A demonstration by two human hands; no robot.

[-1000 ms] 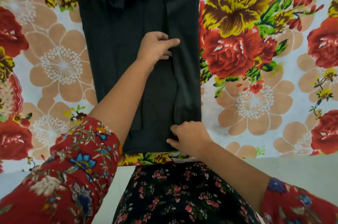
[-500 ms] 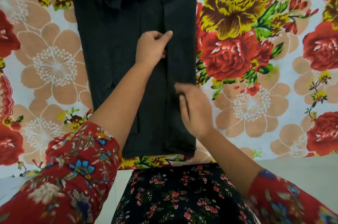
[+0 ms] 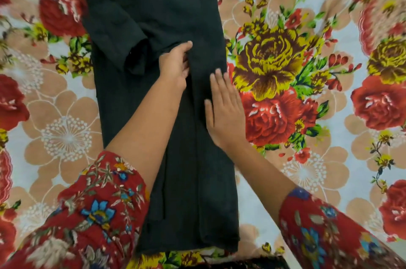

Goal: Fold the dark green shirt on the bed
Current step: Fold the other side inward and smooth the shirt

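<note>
The dark green shirt [image 3: 158,114] lies folded into a long narrow strip down the middle of the bed [image 3: 307,158], reaching its near edge. The left hand [image 3: 175,64] presses a central fold, fingers half curled. The right hand [image 3: 224,110] lies flat and open along the shirt's right edge.

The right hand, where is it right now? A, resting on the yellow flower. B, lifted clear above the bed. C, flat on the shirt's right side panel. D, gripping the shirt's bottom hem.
C: the right hand lies palm down with fingers spread on the folded-in right side of the shirt, beside the left hand.
</note>
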